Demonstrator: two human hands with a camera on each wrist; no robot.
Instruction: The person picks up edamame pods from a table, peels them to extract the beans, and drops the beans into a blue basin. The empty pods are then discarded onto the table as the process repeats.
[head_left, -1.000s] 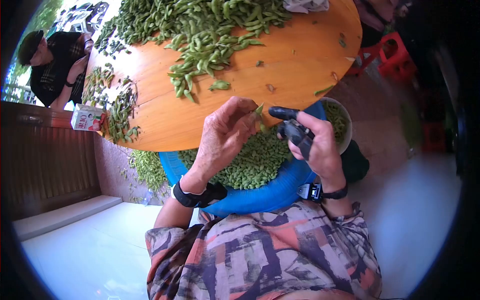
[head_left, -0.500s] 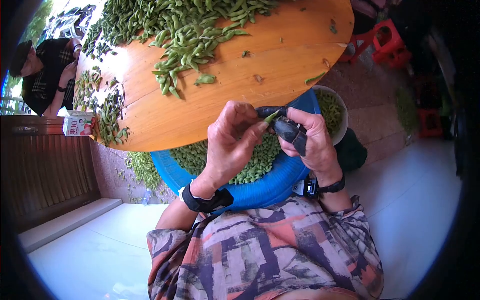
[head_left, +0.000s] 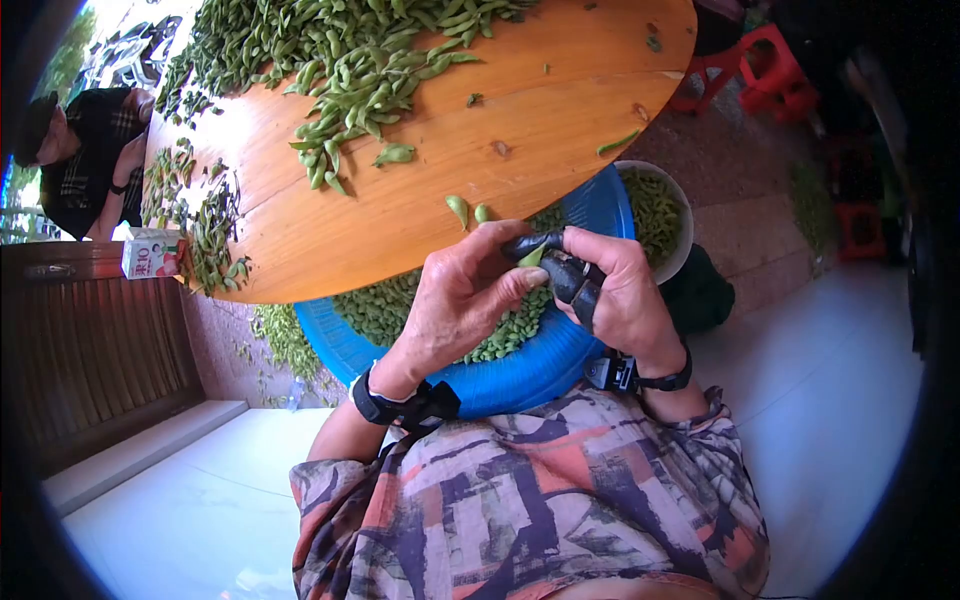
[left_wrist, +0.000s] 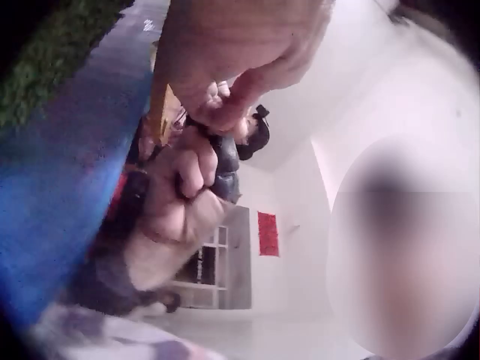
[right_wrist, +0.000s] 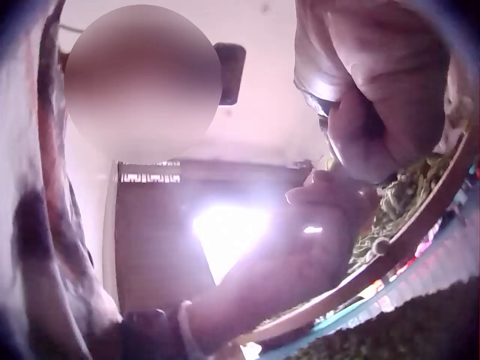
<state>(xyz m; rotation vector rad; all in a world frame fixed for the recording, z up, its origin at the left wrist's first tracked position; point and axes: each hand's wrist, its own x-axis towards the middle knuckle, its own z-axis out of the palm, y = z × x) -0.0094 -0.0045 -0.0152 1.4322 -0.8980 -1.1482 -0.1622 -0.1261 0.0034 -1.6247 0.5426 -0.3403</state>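
Observation:
Over the basin, my left hand (head_left: pixel 455 305) pinches a green soybean pod (head_left: pixel 533 257) between thumb and fingers. My right hand (head_left: pixel 625 285) wears black coverings on its thumb and forefinger, which grip the same pod from the other side. The hands meet at the pod; in both wrist views the fingers mostly hide it. Below them, a blue basin (head_left: pixel 480 388) holds many shelled green beans (head_left: pixel 385 312). Just beyond the left hand, two small green pieces (head_left: pixel 458 208) show at the table's edge.
A large heap of pods (head_left: pixel 350 60) covers the far part of the wooden table (head_left: pixel 560 110). A white bowl (head_left: pixel 687 225) of pods stands right of the basin. At left are a drink carton (head_left: pixel 150 254) and a seated person (head_left: pixel 95 150). Red stools (head_left: pixel 775 70) stand far right.
My right hand has come left to meet the left hand, and its black-covered fingers have closed on the pod. The two small green pieces now show beyond the left hand. The view has shifted slightly.

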